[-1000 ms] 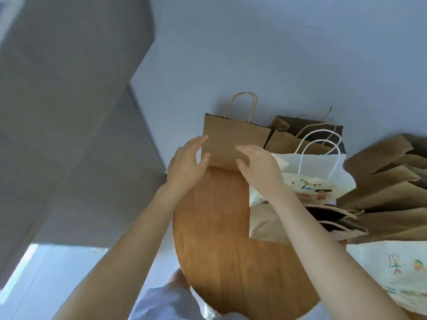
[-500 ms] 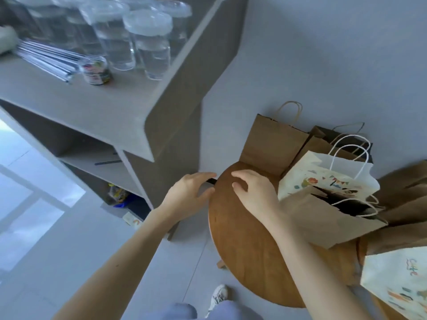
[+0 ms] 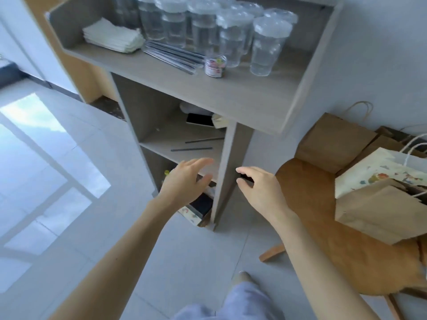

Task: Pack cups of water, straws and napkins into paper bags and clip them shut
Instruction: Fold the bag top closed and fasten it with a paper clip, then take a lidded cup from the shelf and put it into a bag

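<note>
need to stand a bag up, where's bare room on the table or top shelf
Round table: bare wood at its near left, between upright brown bag and lying brown bag. Top shelf: bare front strip before the straws and jar. Crowded behind: cups, napkins.
</note>
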Demonstrator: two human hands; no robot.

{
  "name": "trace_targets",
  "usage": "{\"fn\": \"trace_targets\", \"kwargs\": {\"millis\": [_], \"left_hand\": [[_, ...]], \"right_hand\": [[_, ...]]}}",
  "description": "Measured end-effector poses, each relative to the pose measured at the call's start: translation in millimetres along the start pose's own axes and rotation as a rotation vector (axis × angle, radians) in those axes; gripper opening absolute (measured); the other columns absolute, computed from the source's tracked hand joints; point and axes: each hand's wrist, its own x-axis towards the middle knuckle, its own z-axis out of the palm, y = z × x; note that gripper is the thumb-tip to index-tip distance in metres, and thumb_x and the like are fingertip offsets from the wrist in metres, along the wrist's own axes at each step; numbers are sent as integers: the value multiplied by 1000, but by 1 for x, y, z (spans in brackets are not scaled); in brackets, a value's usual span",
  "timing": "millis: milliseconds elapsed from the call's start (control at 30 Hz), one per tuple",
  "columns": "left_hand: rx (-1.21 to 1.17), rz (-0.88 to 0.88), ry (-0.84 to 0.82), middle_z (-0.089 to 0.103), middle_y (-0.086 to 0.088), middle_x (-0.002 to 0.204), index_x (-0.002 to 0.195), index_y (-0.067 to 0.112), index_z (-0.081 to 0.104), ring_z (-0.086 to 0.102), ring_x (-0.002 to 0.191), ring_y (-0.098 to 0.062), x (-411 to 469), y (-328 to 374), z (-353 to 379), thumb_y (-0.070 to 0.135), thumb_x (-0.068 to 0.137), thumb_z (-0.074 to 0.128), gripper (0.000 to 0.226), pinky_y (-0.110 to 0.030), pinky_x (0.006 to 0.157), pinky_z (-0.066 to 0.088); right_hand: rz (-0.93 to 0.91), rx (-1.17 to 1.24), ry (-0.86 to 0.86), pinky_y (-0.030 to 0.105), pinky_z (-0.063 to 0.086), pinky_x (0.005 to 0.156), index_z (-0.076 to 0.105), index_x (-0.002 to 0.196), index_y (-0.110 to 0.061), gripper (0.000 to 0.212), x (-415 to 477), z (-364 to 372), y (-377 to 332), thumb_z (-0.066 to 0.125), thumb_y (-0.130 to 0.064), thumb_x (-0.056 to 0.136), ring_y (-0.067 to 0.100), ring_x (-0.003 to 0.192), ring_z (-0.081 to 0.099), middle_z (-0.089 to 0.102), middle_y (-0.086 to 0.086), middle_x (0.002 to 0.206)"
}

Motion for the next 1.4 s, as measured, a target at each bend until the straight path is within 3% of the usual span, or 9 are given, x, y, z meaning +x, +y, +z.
{"fn": "trace_targets", "kwargs": {"millis": [300, 533, 700, 833, 900, 1000, 1100, 1200, 1400], "left_hand": [[19, -1, 142, 54, 6, 131, 132, 26, 48, 48, 116, -17, 45, -70, -71, 31, 95, 47, 38, -32, 89, 43], [42, 46, 209, 55, 4, 131, 131, 25, 50, 46, 121, -20, 124, -106, -124, 30, 95, 48, 36, -35, 93, 43], [38, 76, 277, 56, 5, 129, 127, 24, 53, 49, 120, -19, 176, -134, -160, 31, 94, 50, 34, -35, 96, 41], [25, 119, 266, 57, 6, 128, 127, 24, 54, 49, 119, -17, 211, -145, -176, 31, 93, 51, 34, -30, 93, 38], [-5, 161, 251, 57, 6, 128, 127, 24, 55, 51, 116, -16, 230, -148, -181, 30, 93, 52, 34, -31, 94, 41], [-37, 277, 207, 58, 4, 127, 127, 22, 55, 55, 100, -17, 261, -141, -190, 28, 93, 54, 35, -32, 90, 45], [-49, 420, 162, 59, 3, 124, 125, 21, 57, 53, 113, -21, 296, -114, -195, 28, 92, 55, 34, -37, 90, 46], [-33, 595, 157, 63, -2, 118, 121, 18, 60, 56, 107, -30, 324, -73, -192, 31, 89, 53, 36, -43, 84, 48], [-39, 785, 117, 63, -1, 119, 121, 19, 59, 53, 109, -33, 350, 1, -164, 31, 89, 53, 35, -41, 83, 42]], "right_hand": [[-134, 5, 33, 9, 33, 83, 61, 121, -17, 30, 91, 16, -75, 56, -18, 92, 13, 108, 56, 61, -1, 123], [-221, 39, 139, 23, 44, 84, 64, 116, -13, 28, 195, 18, -110, 59, -14, 89, 15, 83, 61, 66, 4, 111], [-270, 39, 139, 33, 50, 86, 65, 115, -12, 28, 255, 14, -133, 60, -14, 88, 17, 89, 64, 67, 6, 111], [-264, 5, 187, 16, 44, 82, 67, 111, -10, 26, 289, 12, -141, 62, -11, 86, 17, 89, 63, 68, 6, 107], [-240, 4, 216, 19, 45, 83, 68, 110, -9, 25, 303, 9, -143, 63, -10, 85, 18, 91, 63, 68, 7, 106], [-173, -15, 333, 24, 47, 80, 68, 110, -10, 24, 316, -6, -142, 62, -11, 86, 15, 87, 60, 66, 2, 104], [-103, -60, 531, 24, 46, 78, 68, 108, -10, 24, 315, -33, -131, 62, -9, 85, 11, 81, 55, 66, 4, 100], [-37, -97, 677, 34, 51, 78, 70, 103, -8, 24, 305, -60, -111, 61, -7, 80, 21, 79, 62, 67, 9, 97], [75, -229, 873, 21, 43, 79, 70, 99, -6, 27, 276, -98, -72, 61, -8, 74, 21, 84, 61, 65, 10, 99]]}}
